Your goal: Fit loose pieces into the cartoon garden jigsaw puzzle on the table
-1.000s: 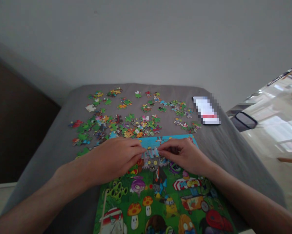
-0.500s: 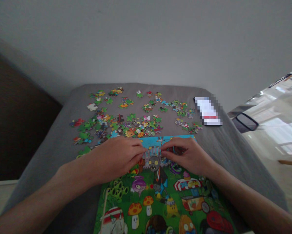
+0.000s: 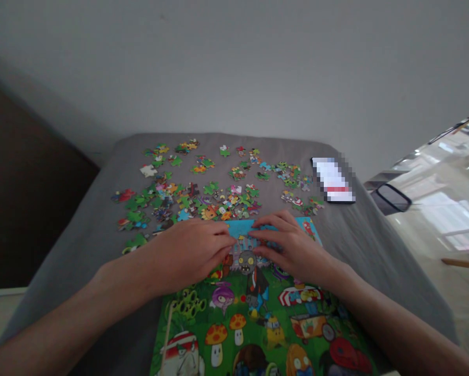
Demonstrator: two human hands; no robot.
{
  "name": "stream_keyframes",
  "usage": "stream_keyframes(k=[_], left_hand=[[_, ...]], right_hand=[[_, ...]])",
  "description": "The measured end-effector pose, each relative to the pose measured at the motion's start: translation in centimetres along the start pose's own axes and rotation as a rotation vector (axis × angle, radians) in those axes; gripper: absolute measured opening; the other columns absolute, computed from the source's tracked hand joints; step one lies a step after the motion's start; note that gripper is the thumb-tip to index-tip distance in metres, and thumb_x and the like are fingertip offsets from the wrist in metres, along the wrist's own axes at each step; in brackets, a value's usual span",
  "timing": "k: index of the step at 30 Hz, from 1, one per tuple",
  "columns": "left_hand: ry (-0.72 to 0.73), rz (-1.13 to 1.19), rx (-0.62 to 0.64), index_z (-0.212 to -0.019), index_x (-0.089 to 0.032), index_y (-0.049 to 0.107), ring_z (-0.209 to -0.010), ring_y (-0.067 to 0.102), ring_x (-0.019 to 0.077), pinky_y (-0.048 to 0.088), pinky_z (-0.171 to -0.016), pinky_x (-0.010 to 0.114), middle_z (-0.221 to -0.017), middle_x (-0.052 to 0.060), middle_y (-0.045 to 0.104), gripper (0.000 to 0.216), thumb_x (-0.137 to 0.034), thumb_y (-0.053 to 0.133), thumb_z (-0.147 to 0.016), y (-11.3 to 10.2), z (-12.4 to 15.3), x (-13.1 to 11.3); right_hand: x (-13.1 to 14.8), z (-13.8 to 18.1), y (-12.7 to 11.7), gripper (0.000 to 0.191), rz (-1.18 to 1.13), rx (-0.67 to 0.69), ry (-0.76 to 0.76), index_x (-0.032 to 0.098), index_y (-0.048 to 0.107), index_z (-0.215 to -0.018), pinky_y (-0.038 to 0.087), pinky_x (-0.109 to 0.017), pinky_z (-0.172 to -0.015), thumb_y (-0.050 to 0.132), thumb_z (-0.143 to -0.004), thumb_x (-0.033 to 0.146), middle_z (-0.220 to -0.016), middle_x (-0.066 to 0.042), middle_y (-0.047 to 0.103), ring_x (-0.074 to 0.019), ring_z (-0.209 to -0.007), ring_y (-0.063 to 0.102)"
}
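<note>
A cartoon jigsaw puzzle (image 3: 197, 319) lies in front of me, with a grey zombie, mushrooms and other figures on green under a strip of blue sky. My left hand (image 3: 197, 250) rests palm down over its upper left part, fingers pressed together and tips near the sky strip; whatever may be under them is hidden. On the upper right part lies my right hand (image 3: 293, 243), its fingers spread and their tips touching the picture above the zombie. No loose piece shows in it. Just beyond the left hand is a heap of loose puzzle pieces (image 3: 211, 211).
More loose pieces (image 3: 285, 172) are scattered over the grey cloth-covered surface (image 3: 89, 224) toward the wall (image 3: 234, 68). A phone (image 3: 332, 180) with a lit, blurred screen lies at the far right. Past the right edge is a dark-framed mirror-like object (image 3: 394, 197).
My right hand has gone from a pinch at the puzzle's upper part to spread fingers laid on it, shifting slightly left. The left hand has stayed in place.
</note>
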State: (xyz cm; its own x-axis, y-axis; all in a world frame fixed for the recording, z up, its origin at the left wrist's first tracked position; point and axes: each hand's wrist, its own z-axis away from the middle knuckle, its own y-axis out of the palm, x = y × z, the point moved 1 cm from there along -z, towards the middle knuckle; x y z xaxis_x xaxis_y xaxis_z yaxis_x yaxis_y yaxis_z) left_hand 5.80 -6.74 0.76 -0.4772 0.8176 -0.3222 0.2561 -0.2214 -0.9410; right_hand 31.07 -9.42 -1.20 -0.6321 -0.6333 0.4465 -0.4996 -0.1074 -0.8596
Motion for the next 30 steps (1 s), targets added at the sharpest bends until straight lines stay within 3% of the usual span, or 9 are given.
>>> stream_keyframes(k=[6, 11, 14, 17, 19, 24, 30], left_hand=[[-0.007, -0.019, 0.013, -0.107, -0.023, 0.078, -0.083, 0.071, 0.0177, 0.054, -0.081, 0.03, -0.099, 0.004, 0.077, 0.029, -0.022, 0.049, -0.106, -0.1, 0.0, -0.1], [-0.018, -0.045, 0.05, -0.106, -0.022, 0.078, -0.083, 0.072, 0.0202, 0.053, -0.075, 0.032, -0.097, 0.004, 0.077, 0.025, -0.021, 0.052, -0.103, -0.4, -0.2, -0.3], [-0.016, -0.036, 0.047, -0.106, -0.022, 0.077, -0.085, 0.073, 0.0206, 0.054, -0.077, 0.033, -0.098, 0.004, 0.078, 0.026, -0.021, 0.052, -0.104, -0.3, -0.3, -0.3], [-0.028, -0.04, 0.076, -0.106, -0.022, 0.078, -0.087, 0.074, 0.0224, 0.055, -0.078, 0.035, -0.099, 0.004, 0.078, 0.025, -0.021, 0.053, -0.103, -0.2, -0.3, -0.3], [-0.033, -0.05, 0.093, -0.107, -0.022, 0.078, -0.088, 0.074, 0.0241, 0.055, -0.078, 0.037, -0.099, 0.005, 0.078, 0.024, -0.021, 0.054, -0.103, -0.3, -0.4, -0.4], [-0.032, -0.048, 0.1, -0.108, -0.022, 0.077, -0.087, 0.075, 0.0251, 0.055, -0.077, 0.038, -0.098, 0.004, 0.079, 0.022, -0.022, 0.056, -0.102, -0.4, -0.2, -0.4], [0.005, -0.027, 0.048, -0.109, -0.022, 0.076, -0.087, 0.074, 0.0224, 0.054, -0.077, 0.035, -0.1, 0.003, 0.079, 0.022, -0.021, 0.055, -0.102, -0.1, -0.1, -0.2]], right_hand=[[0.2, -0.2, -0.2, 0.009, -0.228, 0.006, 0.021, 0.017, 0.068, -0.104, 0.053, -0.037, -0.09, 0.064, -0.099, 0.012, -0.1, -0.006, 0.072, -0.0209, -0.099, 0.064], [0.3, -0.2, -1.0, 0.021, -0.443, -0.085, 0.036, 0.022, 0.072, -0.11, 0.057, -0.029, -0.081, 0.057, -0.101, 0.011, -0.103, -0.004, 0.069, -0.0144, -0.094, 0.068], [0.0, 0.0, -1.1, 0.036, -0.437, -0.075, 0.064, 0.026, 0.067, -0.134, 0.058, -0.03, -0.083, 0.054, -0.103, 0.013, -0.111, -0.006, 0.07, -0.015, -0.097, 0.069], [-0.4, 0.2, -0.6, 0.053, -0.466, -0.048, 0.149, 0.028, 0.054, -0.149, 0.06, -0.032, -0.083, 0.062, -0.098, 0.015, -0.113, -0.004, 0.074, -0.0146, -0.09, 0.071], [-0.6, 0.3, -0.1, 0.056, -0.512, -0.068, 0.203, 0.028, 0.056, -0.146, 0.062, -0.03, -0.078, 0.07, -0.093, 0.017, -0.112, -0.004, 0.075, -0.0138, -0.083, 0.072], [-0.6, 0.1, 0.7, 0.035, -0.443, -0.107, 0.155, 0.027, 0.071, -0.127, 0.063, -0.029, -0.082, 0.074, -0.092, 0.019, -0.097, -0.001, 0.079, -0.0156, -0.085, 0.075], [0.1, -0.6, 0.7, 0.036, -0.323, -0.096, 0.008, 0.027, 0.069, -0.133, 0.061, -0.03, -0.089, 0.066, -0.099, 0.019, -0.107, -0.002, 0.081, -0.0164, -0.096, 0.076]])
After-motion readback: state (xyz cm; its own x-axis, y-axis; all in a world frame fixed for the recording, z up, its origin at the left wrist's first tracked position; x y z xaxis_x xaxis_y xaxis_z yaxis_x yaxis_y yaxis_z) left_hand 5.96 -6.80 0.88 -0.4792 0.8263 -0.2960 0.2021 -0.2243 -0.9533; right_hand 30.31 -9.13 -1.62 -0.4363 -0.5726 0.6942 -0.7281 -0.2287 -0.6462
